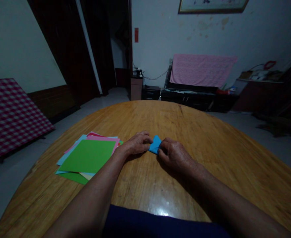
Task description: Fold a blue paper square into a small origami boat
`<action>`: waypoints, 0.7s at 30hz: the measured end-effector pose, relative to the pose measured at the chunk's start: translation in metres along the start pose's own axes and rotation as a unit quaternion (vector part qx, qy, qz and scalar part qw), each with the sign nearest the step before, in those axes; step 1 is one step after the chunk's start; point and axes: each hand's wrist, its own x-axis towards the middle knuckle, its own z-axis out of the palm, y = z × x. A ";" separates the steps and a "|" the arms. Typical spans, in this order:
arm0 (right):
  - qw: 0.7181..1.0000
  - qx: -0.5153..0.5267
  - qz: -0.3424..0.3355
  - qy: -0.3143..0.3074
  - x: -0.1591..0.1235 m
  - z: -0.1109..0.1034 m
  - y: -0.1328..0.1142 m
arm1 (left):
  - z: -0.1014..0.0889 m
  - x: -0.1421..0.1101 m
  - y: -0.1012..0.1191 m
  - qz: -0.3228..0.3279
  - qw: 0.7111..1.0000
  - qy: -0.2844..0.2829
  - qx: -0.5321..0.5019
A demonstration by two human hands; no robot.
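A small folded piece of blue paper (155,144) lies on the round wooden table (145,119), its pointed top facing away from me. On its right side, my right hand (175,153) has its fingers closed at the paper's edge, covering part of it. My left hand (138,143) rests on the wood to the left, fingers slightly apart, with the fingertips at the paper's left edge. Left of that hand is a loose stack of coloured paper sheets (91,153), a green one on top. My left forearm hides the stack's near right corner.
Beyond the table stands a low dark cabinet (185,97) behind a pink cloth (202,69) draped over a flat object. A red-and-white checked cloth (14,115) covers something at the left. A framed picture (212,6) hangs on the wall.
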 end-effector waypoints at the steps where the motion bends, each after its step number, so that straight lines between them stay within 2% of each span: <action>1: 1.000 0.000 0.001 0.001 0.000 0.000 0.000 | 0.000 0.000 0.000 0.001 1.000 0.000 0.002; 12: 0.999 -0.048 0.010 -0.017 0.006 0.005 0.008 | 0.001 0.001 -0.002 0.000 1.000 0.003 0.018; 21: 0.999 -0.034 0.009 -0.023 0.009 0.005 0.011 | 0.003 0.001 -0.004 0.008 1.000 0.009 0.026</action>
